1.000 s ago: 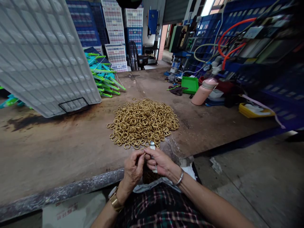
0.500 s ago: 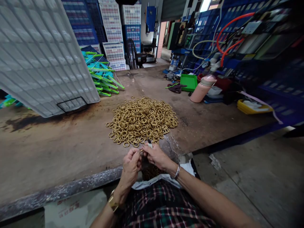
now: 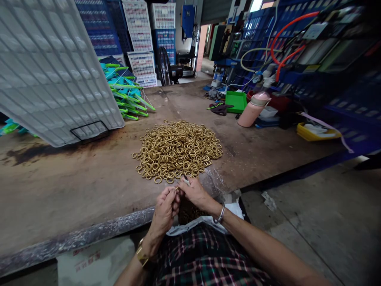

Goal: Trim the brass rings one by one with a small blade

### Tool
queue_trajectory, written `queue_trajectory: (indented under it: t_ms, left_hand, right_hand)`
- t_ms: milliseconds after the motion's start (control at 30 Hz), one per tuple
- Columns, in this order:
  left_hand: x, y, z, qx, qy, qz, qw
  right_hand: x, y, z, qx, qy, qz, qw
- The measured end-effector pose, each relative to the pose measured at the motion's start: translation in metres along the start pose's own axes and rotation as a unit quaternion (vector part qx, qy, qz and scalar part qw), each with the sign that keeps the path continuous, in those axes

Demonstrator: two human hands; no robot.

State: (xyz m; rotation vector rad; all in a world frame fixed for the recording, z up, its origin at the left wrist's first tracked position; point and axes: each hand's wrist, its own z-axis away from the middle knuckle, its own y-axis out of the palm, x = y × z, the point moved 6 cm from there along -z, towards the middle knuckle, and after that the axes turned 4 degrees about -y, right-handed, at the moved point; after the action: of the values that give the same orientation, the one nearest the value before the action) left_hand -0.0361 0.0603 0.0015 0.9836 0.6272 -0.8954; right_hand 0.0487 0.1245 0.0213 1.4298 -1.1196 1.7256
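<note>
My left hand (image 3: 166, 204) is closed, pinching a gold-coloured ring (image 3: 177, 188) between thumb and fingertips at the table's front edge. Right beside it, my right hand (image 3: 196, 194) grips a small pale tool with a dark end (image 3: 186, 181); its exact kind is hard to make out. The tool's other end is hidden by the fingers, close to the ring. Just beyond both hands lies a heap of gold rings (image 3: 180, 149) on the brown table (image 3: 98, 182). Below the hands, a white bag (image 3: 190, 227) sits open at my lap with dark ring-like pieces inside.
A ribbed white plastic crate (image 3: 62, 75) stands tilted at the left, with green and turquoise plastic pieces (image 3: 127, 95) behind it. On the right are a green tray (image 3: 236, 101), a pink bottle (image 3: 253, 111) and a yellow tray (image 3: 317, 133). Stacked crates (image 3: 139, 39) fill the back.
My right hand has turned slightly, and the tool's dark end leans a little further left and lower. My left hand keeps its pinch on the ring.
</note>
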Motion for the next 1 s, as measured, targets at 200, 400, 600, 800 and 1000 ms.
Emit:
queue_trajectory:
  t_ms: [200, 400, 600, 800, 1000]
  left_hand:
    - [-0.002, -0.003, -0.001, -0.013, 0.011, 0.016, 1.000]
    - [-0.003, -0.004, -0.003, -0.027, 0.025, -0.011, 0.999]
    - [0.001, -0.009, -0.004, -0.036, 0.038, -0.043, 0.998]
    - [0.005, -0.013, -0.006, -0.051, 0.049, -0.066, 0.995]
    - [0.000, -0.014, -0.005, -0.070, 0.062, -0.091, 0.991]
  right_hand:
    - [0.000, -0.002, 0.004, 0.014, -0.091, 0.200, 0.976]
    - [-0.002, 0.010, 0.014, 0.087, -0.123, 0.378, 0.913]
    - [-0.002, 0.012, 0.013, 0.091, -0.119, 0.413, 0.898]
    - [0.000, 0.011, 0.016, 0.089, -0.096, 0.440, 0.888]
    - [0.002, 0.014, 0.017, 0.091, -0.102, 0.447, 0.884]
